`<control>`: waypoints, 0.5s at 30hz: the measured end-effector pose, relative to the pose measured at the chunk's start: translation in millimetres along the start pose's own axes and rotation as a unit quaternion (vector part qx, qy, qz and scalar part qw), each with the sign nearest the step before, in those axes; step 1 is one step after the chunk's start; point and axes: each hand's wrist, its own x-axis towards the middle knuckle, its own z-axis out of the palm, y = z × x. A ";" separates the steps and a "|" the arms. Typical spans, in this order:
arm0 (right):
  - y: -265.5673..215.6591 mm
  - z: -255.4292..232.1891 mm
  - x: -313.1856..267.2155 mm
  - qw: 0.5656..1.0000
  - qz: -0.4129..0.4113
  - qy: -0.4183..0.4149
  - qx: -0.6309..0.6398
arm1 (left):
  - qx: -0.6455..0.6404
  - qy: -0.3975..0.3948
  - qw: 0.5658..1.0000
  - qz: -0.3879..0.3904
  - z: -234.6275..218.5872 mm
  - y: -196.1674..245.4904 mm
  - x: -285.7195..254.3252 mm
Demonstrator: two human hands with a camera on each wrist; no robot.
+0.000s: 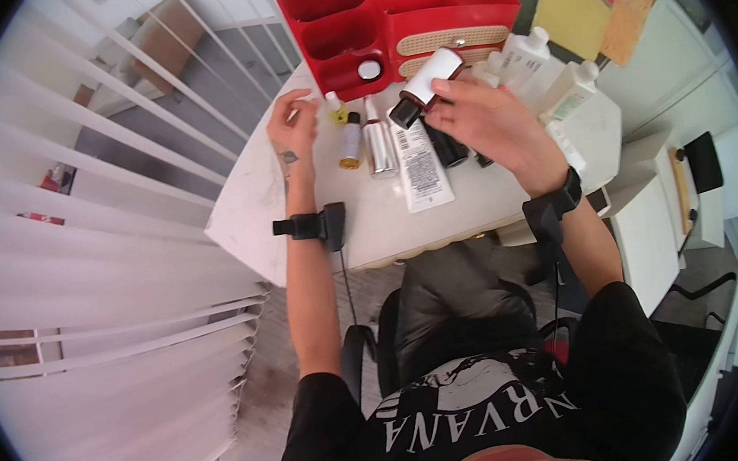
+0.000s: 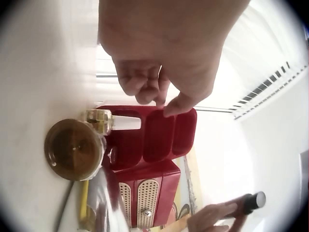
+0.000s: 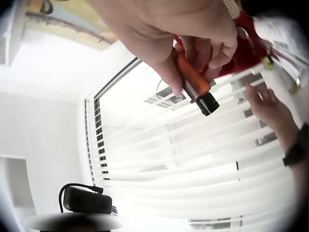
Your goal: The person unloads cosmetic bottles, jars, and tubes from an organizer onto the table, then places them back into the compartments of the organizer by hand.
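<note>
An amber bottle with a white label and black cap (image 1: 432,78) is gripped by the right hand (image 1: 499,125) above the table; the right wrist view shows the hand (image 3: 178,34) with fingers and thumb round the amber bottle (image 3: 190,77). The left hand (image 1: 293,128) is raised at the table's left side, fingers loosely curled, holding nothing; it also shows in the left wrist view (image 2: 164,53). Near it stand a small yellow bottle (image 1: 336,108) and a gold-capped bottle (image 1: 350,142). A silver bottle (image 1: 380,147) and a white tube (image 1: 421,166) are to their right.
A red organizer (image 1: 347,67) with compartments and woven-front drawers stands at the back; a round white-topped item (image 1: 369,70) is in one compartment. Several white bottles (image 1: 532,49) stand at the right. White blinds (image 1: 124,206) hang along the left of the table (image 1: 336,250).
</note>
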 end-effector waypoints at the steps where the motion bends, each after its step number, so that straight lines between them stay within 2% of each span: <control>1: 14.5 -6.0 6.7 1.000 0.002 -0.007 0.015 | 0.022 -0.036 0.999 0.022 1.8 8.4 -4.4; 3: 33.6 -11.8 25.9 0.986 0.085 -0.041 0.138 | 0.021 -0.100 0.994 0.033 -0.6 18.5 -8.8; 4: 40.8 -8.5 33.7 0.985 0.079 -0.051 0.146 | 0.022 -0.126 0.991 0.042 -0.4 22.1 -10.5; 5: 47.5 -1.3 40.9 0.984 0.075 -0.026 0.157 | 0.031 -0.130 0.990 0.048 2.4 28.8 -13.3; 7: 60.7 12.5 52.9 0.986 0.057 0.007 0.159 | -0.038 -0.191 0.981 0.026 7.4 38.1 -19.7; 11: 85.9 15.9 77.3 0.983 0.083 -0.045 0.160 | -0.074 -0.169 0.982 0.032 9.1 30.4 -20.8; 15: 90.9 32.3 76.8 0.984 0.084 -0.011 0.157 | -0.043 -0.124 0.989 0.072 0.4 25.4 -16.5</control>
